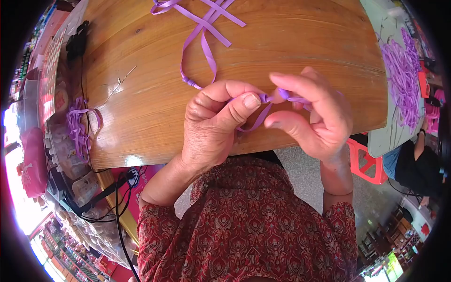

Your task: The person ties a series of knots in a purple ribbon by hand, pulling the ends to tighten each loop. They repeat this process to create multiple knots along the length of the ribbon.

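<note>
Wooden bench (141, 117) carries loose purple ribbon (206, 47) trailing to both hands: left hand (213, 124) pinches a small fold near the front edge, right hand (314, 117) grips the adjoining loop, which probably wants steady, even tension to stay neat.

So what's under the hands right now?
Under the left hand and right hand lies the wooden table. Both pinch a purple ribbon whose tail loops below the thumbs. The table surface directly beneath the palms is hidden.
</note>
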The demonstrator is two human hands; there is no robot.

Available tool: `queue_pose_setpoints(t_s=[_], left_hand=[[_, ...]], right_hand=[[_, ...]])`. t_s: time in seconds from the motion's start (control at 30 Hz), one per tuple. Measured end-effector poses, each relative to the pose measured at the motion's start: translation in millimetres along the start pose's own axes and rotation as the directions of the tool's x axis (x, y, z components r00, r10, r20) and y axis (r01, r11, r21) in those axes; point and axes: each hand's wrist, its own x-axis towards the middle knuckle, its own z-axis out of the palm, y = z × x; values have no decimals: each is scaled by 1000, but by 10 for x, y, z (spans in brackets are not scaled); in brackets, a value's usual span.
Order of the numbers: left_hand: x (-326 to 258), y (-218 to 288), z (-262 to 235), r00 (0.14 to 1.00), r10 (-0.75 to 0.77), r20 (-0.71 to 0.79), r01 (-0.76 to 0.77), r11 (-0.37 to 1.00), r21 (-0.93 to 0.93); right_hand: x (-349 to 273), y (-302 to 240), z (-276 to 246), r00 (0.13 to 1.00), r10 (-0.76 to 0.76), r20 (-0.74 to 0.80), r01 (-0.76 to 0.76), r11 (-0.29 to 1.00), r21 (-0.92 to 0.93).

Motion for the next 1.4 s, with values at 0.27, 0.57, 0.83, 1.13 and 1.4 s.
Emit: queue_pose_setpoints(t_s=[0.27,0.57,0.83,1.13,1.4], left_hand=[[2,-24,19,967,227,118,-254,908,332],[-33,-52,47,961,254,109,-275,921,278],[23,-101,96,981,193,-28,-191,979,73],[26,-120,72,981,192,-2,-191,976,108],[21,-119,114,995,97,-28,-96,995,38]], right_hand=[[50,9,30,955,-297,24,297,942,-157],[15,-21,4,948,-314,45,316,924,-217],[31,-44,1,999,2,50,-5,998,56],[-3,21,-43,966,-258,-9,251,949,-193],[17,1,-16,966,-256,-30,242,939,-245]])
